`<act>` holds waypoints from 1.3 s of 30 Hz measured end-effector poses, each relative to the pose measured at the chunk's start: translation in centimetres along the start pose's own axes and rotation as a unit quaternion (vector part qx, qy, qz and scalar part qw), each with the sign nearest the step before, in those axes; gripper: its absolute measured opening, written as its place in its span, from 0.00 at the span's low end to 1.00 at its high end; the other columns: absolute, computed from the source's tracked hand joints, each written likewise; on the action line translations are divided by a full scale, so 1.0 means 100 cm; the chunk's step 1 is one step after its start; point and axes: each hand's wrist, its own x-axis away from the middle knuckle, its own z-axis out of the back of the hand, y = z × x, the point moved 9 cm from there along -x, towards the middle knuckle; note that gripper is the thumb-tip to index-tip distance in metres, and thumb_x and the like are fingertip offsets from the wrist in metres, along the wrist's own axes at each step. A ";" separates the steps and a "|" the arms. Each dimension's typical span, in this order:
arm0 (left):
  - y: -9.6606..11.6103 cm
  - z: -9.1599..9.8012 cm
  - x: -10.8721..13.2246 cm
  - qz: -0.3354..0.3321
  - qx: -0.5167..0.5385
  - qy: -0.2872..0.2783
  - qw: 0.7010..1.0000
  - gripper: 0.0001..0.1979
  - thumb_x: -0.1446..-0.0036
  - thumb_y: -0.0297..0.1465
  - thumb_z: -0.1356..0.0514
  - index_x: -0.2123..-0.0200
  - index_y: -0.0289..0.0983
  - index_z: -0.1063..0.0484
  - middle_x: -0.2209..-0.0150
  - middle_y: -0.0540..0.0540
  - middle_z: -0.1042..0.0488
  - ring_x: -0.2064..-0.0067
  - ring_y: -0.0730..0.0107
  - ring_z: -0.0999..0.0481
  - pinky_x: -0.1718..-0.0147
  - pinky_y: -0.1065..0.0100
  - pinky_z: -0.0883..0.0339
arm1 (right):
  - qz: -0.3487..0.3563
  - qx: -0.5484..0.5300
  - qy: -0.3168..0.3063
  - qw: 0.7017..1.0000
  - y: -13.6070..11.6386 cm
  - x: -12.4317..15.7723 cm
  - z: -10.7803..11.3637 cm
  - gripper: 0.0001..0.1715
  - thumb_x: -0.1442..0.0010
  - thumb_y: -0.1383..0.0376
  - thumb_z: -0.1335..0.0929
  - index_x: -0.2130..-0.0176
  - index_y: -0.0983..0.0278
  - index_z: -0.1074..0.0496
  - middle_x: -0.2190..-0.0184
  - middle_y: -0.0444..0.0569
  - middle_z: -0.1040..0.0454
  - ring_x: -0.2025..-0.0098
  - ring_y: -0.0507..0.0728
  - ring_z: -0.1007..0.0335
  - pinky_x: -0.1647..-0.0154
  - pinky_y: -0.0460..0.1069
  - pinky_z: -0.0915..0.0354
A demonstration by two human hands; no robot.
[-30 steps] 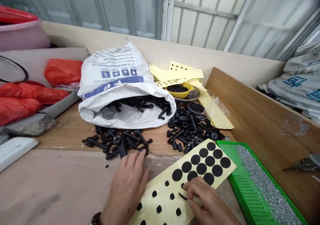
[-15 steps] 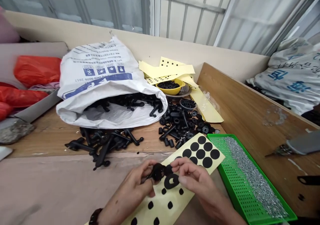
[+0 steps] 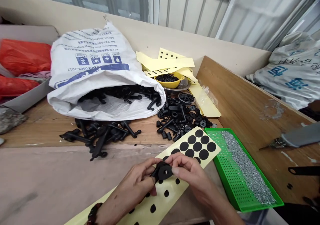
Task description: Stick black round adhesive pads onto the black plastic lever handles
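A round black plastic part (image 3: 163, 171) with a small bright centre is held between the left hand (image 3: 130, 190) and the right hand (image 3: 192, 175), just above a yellow backing sheet (image 3: 172, 198). The grip of each hand is pressed closed on the part: its rim is pinched by the left fingers and thumb from one side and by the right fingers and thumb from the other. A bead bracelet (image 3: 93, 215) is worn on the left wrist.

The sheet is laid diagonally across the desk (image 3: 37, 178) under both hands, and black round stickers (image 3: 197, 147) are carried on its far end. A green perforated tray (image 3: 225, 165) is placed just beside the sheet, with small silver screws (image 3: 247, 166) spread in it.

Farther off, a white woven sack (image 3: 85, 61) is laid open on its side, with black plastic fittings (image 3: 100, 135) spilled in front of it. A second heap of black parts (image 3: 180, 118) is seen beside the sack, below a yellow bowl (image 3: 167, 81) and loose yellow backing strips (image 3: 165, 63).
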 end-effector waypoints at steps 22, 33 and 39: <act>0.009 -0.006 0.006 -0.009 -0.016 -0.003 1.000 0.17 0.46 0.36 0.46 0.54 0.36 0.32 0.72 0.52 0.30 0.76 0.76 0.35 0.78 0.75 0.46 | 0.002 0.056 -0.016 0.998 -0.002 -0.002 -0.004 0.08 0.50 0.64 0.32 0.76 0.64 0.34 0.64 0.48 0.33 0.60 0.55 0.36 0.59 0.48 0.42; -0.005 -0.002 0.001 -0.047 -0.033 0.073 0.996 0.11 0.43 0.39 0.45 0.62 0.38 0.34 0.80 0.57 0.42 0.79 0.77 0.41 0.81 0.77 0.45 | 0.055 0.161 0.004 0.985 -0.001 -0.004 -0.007 0.05 0.51 0.70 0.35 0.77 0.64 0.35 0.69 0.47 0.33 0.66 0.53 0.35 0.66 0.47 0.39; -0.021 -0.002 0.005 -0.052 0.012 0.087 0.995 0.17 0.45 0.45 0.45 0.62 0.37 0.34 0.80 0.56 0.40 0.81 0.78 0.43 0.84 0.77 0.47 | 0.007 0.085 -0.060 0.995 0.007 0.001 -0.010 0.09 0.45 0.63 0.34 0.71 0.65 0.26 0.67 0.49 0.28 0.64 0.54 0.33 0.61 0.48 0.39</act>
